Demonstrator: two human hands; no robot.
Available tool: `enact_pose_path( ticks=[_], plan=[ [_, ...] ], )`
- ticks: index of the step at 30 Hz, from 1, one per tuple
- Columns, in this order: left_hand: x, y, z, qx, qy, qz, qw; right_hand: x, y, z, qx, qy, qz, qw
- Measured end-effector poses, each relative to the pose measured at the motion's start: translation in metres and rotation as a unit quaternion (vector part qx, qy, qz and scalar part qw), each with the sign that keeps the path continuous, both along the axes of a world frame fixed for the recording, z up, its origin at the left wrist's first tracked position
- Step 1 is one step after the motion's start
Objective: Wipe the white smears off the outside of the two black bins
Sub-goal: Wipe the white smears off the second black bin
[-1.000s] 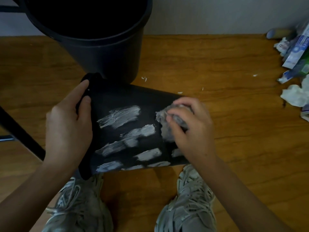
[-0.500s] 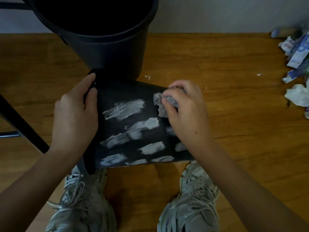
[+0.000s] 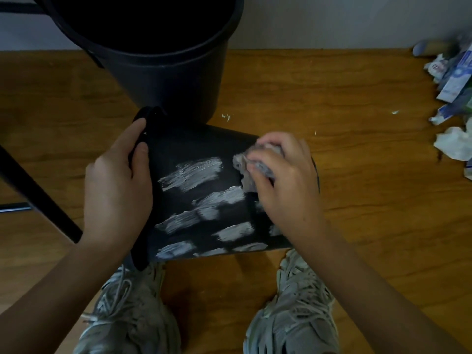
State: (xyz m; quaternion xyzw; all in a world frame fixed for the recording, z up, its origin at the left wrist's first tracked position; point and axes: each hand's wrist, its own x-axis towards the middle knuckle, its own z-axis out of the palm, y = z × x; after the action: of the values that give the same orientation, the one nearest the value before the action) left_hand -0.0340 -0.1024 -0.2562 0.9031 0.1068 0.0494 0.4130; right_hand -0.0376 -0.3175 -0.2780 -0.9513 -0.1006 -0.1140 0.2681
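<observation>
A small black bin (image 3: 194, 146) lies on its side on the wooden floor, rim to the left, base to the right. Several white smears (image 3: 194, 172) streak its upper side. My left hand (image 3: 117, 185) grips the rim, thumb on the outside. My right hand (image 3: 283, 182) holds a crumpled grey tissue (image 3: 245, 169) and presses it on the bin's wall near the base, just right of the top smear. A larger black bin (image 3: 163, 72) stands upright right behind the lying one.
Crumpled tissues (image 3: 452, 145) and wrappers (image 3: 457, 83) are piled at the right edge by the wall. A dark chair leg (image 3: 38, 195) slants across the left. My two grey shoes (image 3: 293, 312) stand just below the bin. Small white flecks (image 3: 226, 116) dot the floor.
My right hand has shifted the tissue back and forth over the bin's wall near the base; it now sits a little further right than half a second ago. My left hand keeps its grip.
</observation>
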Motion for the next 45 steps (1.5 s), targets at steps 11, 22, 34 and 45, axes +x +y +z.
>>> enact_pose_path(
  ticks=[11, 22, 34, 45],
  plan=[
    [0.003, 0.001, -0.001, 0.005, 0.002, -0.005, 1.000, 0.010, 0.007, 0.005, -0.035, 0.025, -0.010, 0.999],
    [0.004, 0.001, -0.002, 0.007, 0.003, -0.009, 1.000, 0.010, 0.008, 0.001, -0.024, 0.014, -0.022, 0.999],
    [0.008, 0.006, -0.015, -0.018, -0.006, -0.009, 1.000, -0.007, 0.000, 0.001, -0.013, 0.004, -0.020, 1.000],
    [0.009, 0.006, -0.014, -0.017, -0.003, -0.017, 1.000, -0.009, -0.010, 0.006, -0.022, 0.042, -0.030, 0.998]
  ],
)
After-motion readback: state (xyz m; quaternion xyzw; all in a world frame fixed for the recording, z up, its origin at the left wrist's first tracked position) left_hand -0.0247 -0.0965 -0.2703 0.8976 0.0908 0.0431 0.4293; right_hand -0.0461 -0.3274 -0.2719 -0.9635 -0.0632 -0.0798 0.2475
